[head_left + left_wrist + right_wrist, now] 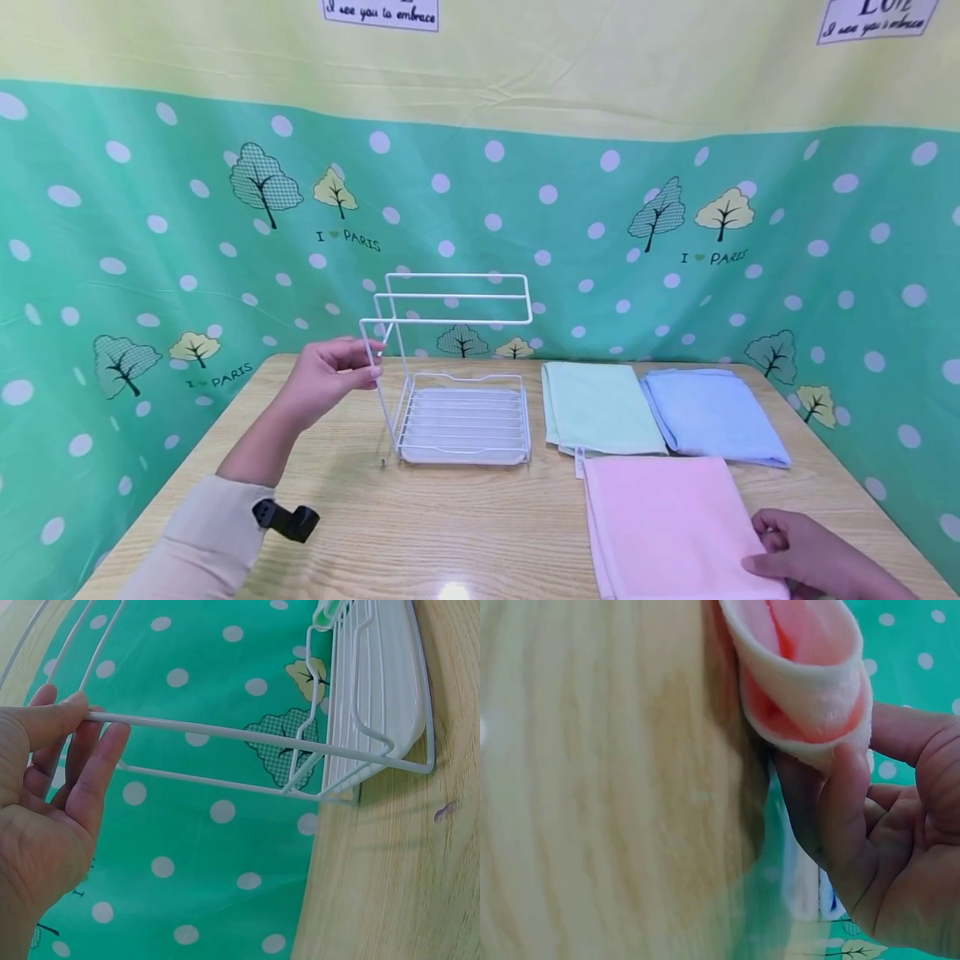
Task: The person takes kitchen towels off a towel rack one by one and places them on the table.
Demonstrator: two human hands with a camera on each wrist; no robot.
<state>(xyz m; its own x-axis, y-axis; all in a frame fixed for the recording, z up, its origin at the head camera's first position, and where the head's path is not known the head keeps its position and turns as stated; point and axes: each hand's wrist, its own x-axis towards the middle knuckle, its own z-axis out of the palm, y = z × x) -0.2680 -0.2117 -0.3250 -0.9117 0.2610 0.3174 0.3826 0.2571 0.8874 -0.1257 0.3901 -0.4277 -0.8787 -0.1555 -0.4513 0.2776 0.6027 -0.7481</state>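
Observation:
A white wire rack (450, 321) stands at the middle of the table, with a tall open frame over a shallow white tray (465, 457). My left hand (330, 373) pinches its left upright between thumb and fingers; the left wrist view shows this grip on the wire (225, 733) up close. At the front right lies a folded pink towel (667, 525). Its right edge is pinched by my right hand (813, 552). In the right wrist view, the towel's folded layers (810, 705) curve up, with the thumb and fingers at their edge.
Behind the pink towel lie a folded light green towel (600, 408) and a folded blue towel (716, 417), side by side. The wooden table (420, 533) backs onto a green and yellow patterned curtain (495, 183). A black strap device (288, 521) sits on my left wrist.

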